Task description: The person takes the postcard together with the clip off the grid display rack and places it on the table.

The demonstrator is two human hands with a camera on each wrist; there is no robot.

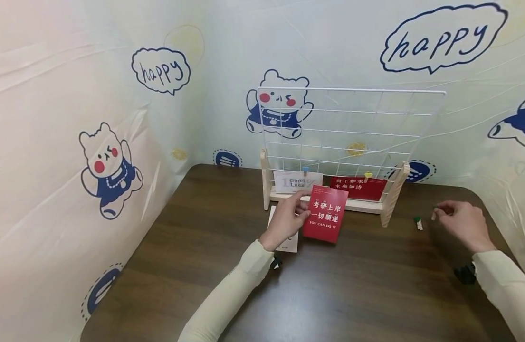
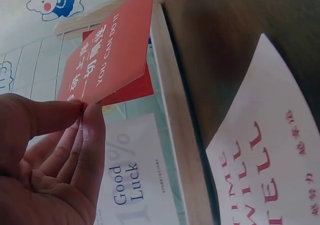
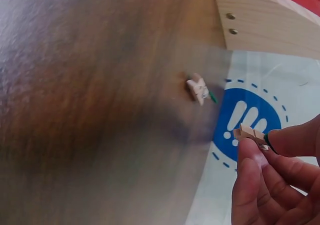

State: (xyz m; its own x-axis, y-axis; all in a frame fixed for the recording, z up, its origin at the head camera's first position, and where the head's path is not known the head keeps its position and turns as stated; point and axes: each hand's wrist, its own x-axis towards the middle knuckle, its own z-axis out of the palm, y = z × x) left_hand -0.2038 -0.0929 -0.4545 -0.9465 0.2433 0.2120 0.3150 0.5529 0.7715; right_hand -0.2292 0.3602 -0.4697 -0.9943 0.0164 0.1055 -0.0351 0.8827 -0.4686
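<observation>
My left hand point(image 1: 287, 217) pinches a red card point(image 1: 325, 213) with white lettering by its left edge, between thumb and fingers. The card stands in front of a white wire grid rack point(image 1: 352, 118) on wooden feet. Below my left hand a white card point(image 2: 275, 150) with red letters lies on the table, partly covered in the head view. At the right, my right hand point(image 1: 463, 223) is raised over the table. In the right wrist view its thumb and fingers pinch a small wooden clothespin point(image 3: 251, 135) with a green part.
A white "Good Luck" card point(image 1: 294, 182) hangs on the grid from a blue clip point(image 1: 305, 169). Beside it hangs a red card point(image 1: 373, 189) from a yellow heart clip point(image 1: 367, 175). Another small clothespin point(image 1: 418, 223) lies on the brown table point(image 1: 373, 285) right of the rack.
</observation>
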